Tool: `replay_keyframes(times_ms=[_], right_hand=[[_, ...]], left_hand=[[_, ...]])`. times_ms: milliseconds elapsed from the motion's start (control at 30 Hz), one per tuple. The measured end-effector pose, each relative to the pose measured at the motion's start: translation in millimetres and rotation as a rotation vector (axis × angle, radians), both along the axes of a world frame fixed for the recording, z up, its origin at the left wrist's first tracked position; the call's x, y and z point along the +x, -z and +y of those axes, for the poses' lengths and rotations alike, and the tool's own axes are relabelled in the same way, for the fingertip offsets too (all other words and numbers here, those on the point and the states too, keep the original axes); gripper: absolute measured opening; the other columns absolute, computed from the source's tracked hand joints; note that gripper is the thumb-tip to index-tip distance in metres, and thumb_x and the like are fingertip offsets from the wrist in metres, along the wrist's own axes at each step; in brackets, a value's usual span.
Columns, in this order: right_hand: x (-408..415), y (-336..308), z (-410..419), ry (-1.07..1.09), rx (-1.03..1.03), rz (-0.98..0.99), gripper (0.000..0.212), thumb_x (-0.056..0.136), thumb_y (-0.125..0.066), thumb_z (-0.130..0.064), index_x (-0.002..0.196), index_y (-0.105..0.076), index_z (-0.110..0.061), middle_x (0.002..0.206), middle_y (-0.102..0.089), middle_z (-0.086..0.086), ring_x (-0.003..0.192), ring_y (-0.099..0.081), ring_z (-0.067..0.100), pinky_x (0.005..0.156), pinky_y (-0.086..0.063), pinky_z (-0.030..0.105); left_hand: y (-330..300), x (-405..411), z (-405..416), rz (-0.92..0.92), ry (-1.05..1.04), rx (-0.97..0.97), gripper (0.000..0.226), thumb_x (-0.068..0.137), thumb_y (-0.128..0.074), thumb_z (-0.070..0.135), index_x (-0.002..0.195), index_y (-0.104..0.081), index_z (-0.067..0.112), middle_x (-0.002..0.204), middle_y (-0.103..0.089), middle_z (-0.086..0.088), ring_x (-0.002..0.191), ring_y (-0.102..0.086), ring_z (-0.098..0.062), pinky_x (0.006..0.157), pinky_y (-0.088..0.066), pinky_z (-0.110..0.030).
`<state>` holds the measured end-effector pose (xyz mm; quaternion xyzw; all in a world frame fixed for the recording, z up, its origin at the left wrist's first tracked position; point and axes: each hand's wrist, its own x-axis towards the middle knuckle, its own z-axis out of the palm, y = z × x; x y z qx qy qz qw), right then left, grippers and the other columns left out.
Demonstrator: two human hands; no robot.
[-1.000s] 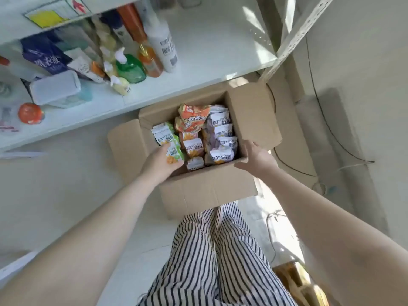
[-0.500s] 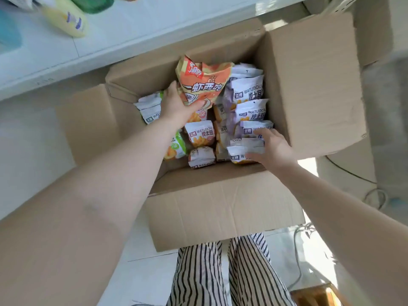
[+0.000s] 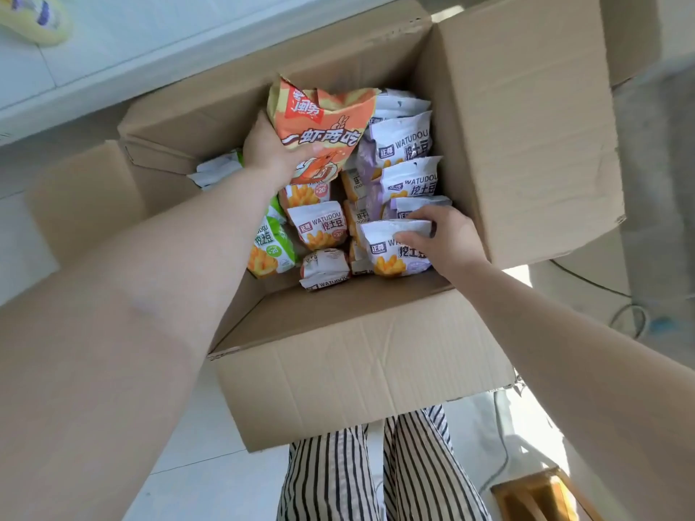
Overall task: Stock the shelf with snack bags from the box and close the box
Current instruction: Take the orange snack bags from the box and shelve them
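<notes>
An open cardboard box (image 3: 361, 355) sits on the floor in front of me with all its flaps up, holding several snack bags. My left hand (image 3: 269, 150) grips a large orange shrimp-snack bag (image 3: 323, 126) by its left side, lifted above the others at the back of the box. My right hand (image 3: 443, 238) pinches the top edge of a small white and purple potato-snack bag (image 3: 395, 255) at the box's front right. A green bag (image 3: 269, 250) and white and orange bags (image 3: 319, 229) lie between my arms.
The white shelf board (image 3: 158, 43) runs along the top, with a yellow bottle (image 3: 37, 20) at its left end. The box's tall right flap (image 3: 526, 137) stands upright. Cables (image 3: 635, 314) lie on the floor to the right; my striped trousers (image 3: 376, 471) are below.
My head has come closer to the box. My left hand went from the green bags to the orange bag and raised it; my right hand moved from the box rim onto the white and purple bag.
</notes>
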<state>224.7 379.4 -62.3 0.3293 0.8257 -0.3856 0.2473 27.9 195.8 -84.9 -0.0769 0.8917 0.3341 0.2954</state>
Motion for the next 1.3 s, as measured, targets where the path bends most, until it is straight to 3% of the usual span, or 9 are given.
replay_keyframes(times_ms=[333,500,600,733,800,867,1000,1167,1300], right_hand=[[0,-15,-3,0.049,0.005,0.026,0.045,0.088,-0.071,-0.036,0.124,-0.065,-0.010,0.120,-0.068,0.010,0.111,-0.061,0.026,0.086,-0.045,0.029],[6,-42,0,0.232,-0.168,0.114,0.029,0.089,-0.071,-0.035,0.108,-0.069,-0.013,0.089,-0.072,0.000,0.068,-0.061,0.002,0.055,-0.040,0.009],[2,-78,2,0.312,-0.239,0.161,0.010,0.090,-0.070,-0.030,0.086,-0.064,-0.023,0.074,-0.070,-0.011,0.062,-0.063,-0.003,0.060,-0.049,0.017],[-9,-143,9,0.390,-0.358,0.153,0.028,0.076,-0.075,-0.046,0.090,-0.069,-0.022,0.088,-0.077,0.003,0.087,-0.073,0.027,0.081,-0.058,0.047],[-18,-185,6,0.456,-0.453,0.153,0.024,0.082,-0.076,-0.037,0.095,-0.069,-0.017,0.084,-0.077,0.003,0.077,-0.074,0.023,0.074,-0.059,0.044],[-25,-226,-2,0.539,-0.534,0.113,0.012,0.089,-0.071,-0.025,0.092,-0.067,-0.015,0.068,-0.074,-0.004,0.057,-0.069,0.012,0.056,-0.055,0.027],[-29,-288,-27,0.649,-0.500,-0.017,0.045,0.080,-0.075,-0.045,0.100,-0.067,-0.006,0.082,-0.070,0.007,0.066,-0.065,0.024,0.063,-0.052,0.033],[-16,-350,-40,0.649,-0.405,-0.218,0.050,0.081,-0.065,-0.062,0.079,-0.058,-0.012,0.064,-0.056,0.004,0.051,-0.048,0.019,0.048,-0.035,0.020],[16,-385,-37,0.546,-0.581,-0.269,0.093,0.048,-0.077,-0.081,0.107,-0.066,-0.011,0.088,-0.066,0.004,0.075,-0.064,0.027,0.072,-0.051,0.034]], left_hand=[[-16,15,-14,0.079,-0.029,0.060,0.067,0.069,-0.081,0.043,0.125,-0.053,0.018,0.119,-0.065,0.006,0.107,-0.061,-0.011,0.091,-0.047,-0.027],[-51,33,-35,0.044,-0.185,0.096,0.072,0.063,-0.081,0.050,0.120,-0.052,0.019,0.113,-0.065,0.010,0.103,-0.062,-0.011,0.088,-0.049,-0.030],[-88,53,-55,-0.022,-0.273,0.217,0.068,0.060,-0.080,0.055,0.117,-0.056,0.028,0.111,-0.067,0.015,0.103,-0.063,-0.007,0.093,-0.050,-0.035],[-159,80,-78,-0.114,-0.422,0.363,0.047,0.073,-0.080,0.036,0.115,-0.060,0.029,0.108,-0.068,0.014,0.099,-0.065,-0.007,0.090,-0.050,-0.030],[-201,87,-90,-0.204,-0.432,0.425,0.045,0.072,-0.080,0.036,0.112,-0.063,0.029,0.109,-0.071,0.009,0.101,-0.067,-0.014,0.090,-0.051,-0.034],[-246,90,-100,-0.297,-0.442,0.464,0.041,0.073,-0.079,0.036,0.111,-0.064,0.028,0.106,-0.072,0.006,0.098,-0.069,-0.017,0.091,-0.052,-0.037],[-325,100,-98,-0.559,-0.314,0.487,0.031,0.082,-0.067,0.045,0.108,-0.067,0.028,0.099,-0.075,0.003,0.095,-0.070,-0.022,0.089,-0.052,-0.038],[-397,107,-100,-0.752,-0.166,0.469,0.068,0.061,-0.078,0.058,0.118,-0.064,0.024,0.104,-0.074,-0.003,0.094,-0.071,-0.023,0.081,-0.055,-0.036],[-434,125,-116,-0.844,0.056,0.466,0.076,0.044,-0.093,0.041,0.112,-0.065,0.022,0.102,-0.074,-0.004,0.089,-0.072,-0.018,0.080,-0.056,-0.036]])
